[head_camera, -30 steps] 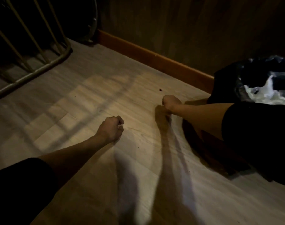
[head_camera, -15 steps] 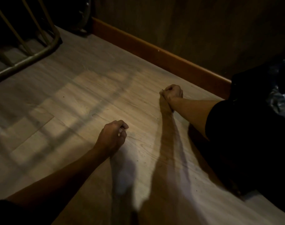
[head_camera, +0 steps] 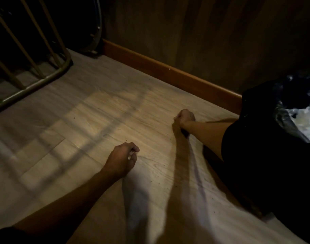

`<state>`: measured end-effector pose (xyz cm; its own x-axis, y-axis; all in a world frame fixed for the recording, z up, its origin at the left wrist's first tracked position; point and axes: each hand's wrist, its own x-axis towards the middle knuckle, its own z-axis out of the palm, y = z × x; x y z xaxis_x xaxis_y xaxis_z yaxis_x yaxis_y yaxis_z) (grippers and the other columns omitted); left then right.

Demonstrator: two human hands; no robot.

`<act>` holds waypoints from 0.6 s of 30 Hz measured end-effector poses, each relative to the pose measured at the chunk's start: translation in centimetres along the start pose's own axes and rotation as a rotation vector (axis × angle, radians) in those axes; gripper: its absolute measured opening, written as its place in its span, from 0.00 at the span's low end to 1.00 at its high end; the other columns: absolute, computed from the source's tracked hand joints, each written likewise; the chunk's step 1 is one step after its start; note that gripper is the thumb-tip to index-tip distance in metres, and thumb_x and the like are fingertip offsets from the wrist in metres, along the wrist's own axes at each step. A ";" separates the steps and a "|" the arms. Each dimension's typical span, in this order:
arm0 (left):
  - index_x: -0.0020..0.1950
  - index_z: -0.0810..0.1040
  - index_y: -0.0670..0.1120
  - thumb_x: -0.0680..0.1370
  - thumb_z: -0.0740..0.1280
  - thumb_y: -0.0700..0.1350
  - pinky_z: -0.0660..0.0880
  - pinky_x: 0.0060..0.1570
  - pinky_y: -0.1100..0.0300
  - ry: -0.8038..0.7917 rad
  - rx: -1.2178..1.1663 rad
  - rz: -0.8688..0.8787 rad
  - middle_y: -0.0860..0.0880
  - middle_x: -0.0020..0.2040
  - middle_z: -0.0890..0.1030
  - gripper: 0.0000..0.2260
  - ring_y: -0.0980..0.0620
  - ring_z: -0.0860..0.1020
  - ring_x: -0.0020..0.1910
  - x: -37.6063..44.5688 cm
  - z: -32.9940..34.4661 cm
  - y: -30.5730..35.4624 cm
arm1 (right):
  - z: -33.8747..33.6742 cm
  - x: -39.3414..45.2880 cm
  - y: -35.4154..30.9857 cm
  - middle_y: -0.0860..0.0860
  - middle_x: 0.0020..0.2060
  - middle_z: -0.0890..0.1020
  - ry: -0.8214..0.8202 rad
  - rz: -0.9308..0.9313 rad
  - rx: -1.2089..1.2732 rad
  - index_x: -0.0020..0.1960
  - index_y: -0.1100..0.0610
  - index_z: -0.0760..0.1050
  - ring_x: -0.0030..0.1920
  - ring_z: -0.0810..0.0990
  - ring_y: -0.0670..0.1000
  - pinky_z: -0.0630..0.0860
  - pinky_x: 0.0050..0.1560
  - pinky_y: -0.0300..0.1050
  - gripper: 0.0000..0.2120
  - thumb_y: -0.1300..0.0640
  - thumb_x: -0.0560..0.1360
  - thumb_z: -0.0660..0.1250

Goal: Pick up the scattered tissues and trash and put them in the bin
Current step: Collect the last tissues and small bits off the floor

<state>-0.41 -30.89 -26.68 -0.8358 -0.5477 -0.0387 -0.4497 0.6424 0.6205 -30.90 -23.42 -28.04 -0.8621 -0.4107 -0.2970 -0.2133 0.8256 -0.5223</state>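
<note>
My left hand (head_camera: 122, 159) hovers low over the wooden floor (head_camera: 90, 117) near the middle, fingers curled into a fist. A small pale spot shows between its fingers, and I cannot tell what it is. My right hand (head_camera: 185, 117) is further off by the wall, also closed in a fist, with nothing visible in it. At the right edge stands the bin (head_camera: 260, 103) with a black liner, and white tissues (head_camera: 307, 118) lie inside it. No loose tissue shows on the floor, only tiny dark specks.
An orange-brown skirting board (head_camera: 168, 73) runs along the dark wooden wall. A metal rail frame (head_camera: 44, 80) stands at the back left, with a curved chrome piece (head_camera: 98, 29) behind it. My black-clad leg (head_camera: 265, 164) fills the right side.
The view has swung, so the bin and its tissues show again at the right. Both hands stay in fists; the right one has drawn slightly back from the skirting board.
</note>
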 end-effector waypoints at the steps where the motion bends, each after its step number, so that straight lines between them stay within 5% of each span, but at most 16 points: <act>1: 0.56 0.82 0.46 0.77 0.66 0.41 0.77 0.50 0.60 -0.001 -0.001 0.006 0.49 0.51 0.83 0.10 0.53 0.79 0.48 -0.1 -0.2 0.4 | -0.2 -0.5 0.5 0.57 0.55 0.81 -0.024 0.001 0.015 0.55 0.59 0.79 0.55 0.79 0.59 0.78 0.58 0.53 0.10 0.55 0.78 0.69; 8: 0.55 0.81 0.47 0.77 0.66 0.40 0.79 0.50 0.57 -0.088 -0.007 0.048 0.50 0.49 0.81 0.09 0.53 0.80 0.48 -1.3 -1.8 2.8 | -3.3 -1.8 2.6 0.63 0.61 0.79 -0.215 0.096 0.096 0.64 0.64 0.76 0.62 0.79 0.63 0.76 0.64 0.59 0.21 0.61 0.72 0.71; 12: 0.55 0.81 0.48 0.77 0.66 0.41 0.79 0.51 0.55 -0.110 0.009 0.044 0.50 0.48 0.82 0.09 0.53 0.80 0.47 -1.4 -2.1 2.9 | -3.7 -2.2 2.5 0.57 0.63 0.79 -0.082 0.102 0.127 0.53 0.59 0.80 0.61 0.78 0.59 0.75 0.66 0.53 0.06 0.64 0.77 0.67; 18: 0.56 0.81 0.47 0.78 0.65 0.41 0.80 0.50 0.56 -0.095 -0.011 0.045 0.49 0.49 0.82 0.09 0.54 0.80 0.47 -1.5 -1.8 2.3 | -1.7 -0.8 2.0 0.55 0.56 0.83 0.075 0.110 0.284 0.53 0.61 0.84 0.56 0.79 0.51 0.71 0.55 0.37 0.09 0.64 0.74 0.73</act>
<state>0.36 -29.56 -23.82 -0.8812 -0.4652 -0.0842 -0.4083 0.6591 0.6316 -31.40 -20.77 -27.52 -0.9066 -0.2862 -0.3100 0.0114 0.7179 -0.6960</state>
